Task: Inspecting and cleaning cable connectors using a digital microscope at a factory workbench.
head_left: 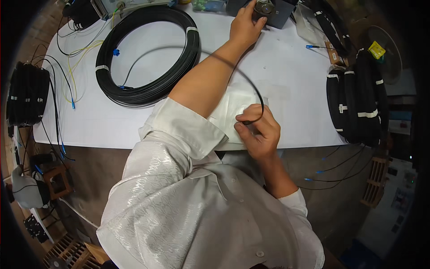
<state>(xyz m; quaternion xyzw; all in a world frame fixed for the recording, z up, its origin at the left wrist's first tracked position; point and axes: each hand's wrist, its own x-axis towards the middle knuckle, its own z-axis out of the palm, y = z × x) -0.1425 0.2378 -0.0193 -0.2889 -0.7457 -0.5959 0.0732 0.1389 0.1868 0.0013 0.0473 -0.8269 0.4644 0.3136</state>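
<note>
Right hand (260, 132) pinches a thin, glossy black cable (259, 92) arcing up away from its closed fingers; left hand (245, 24) fingertips curl on a round metal fitting (264, 7).

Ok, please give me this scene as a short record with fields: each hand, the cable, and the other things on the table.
left hand: reaches far across, touching a round metal part on a grey box
right hand: pinches a thin black cable near the table edge
cable path: arcs over the left forearm
table: white top
other things: large black cable coil on the left; bundled black coils on the right
</note>
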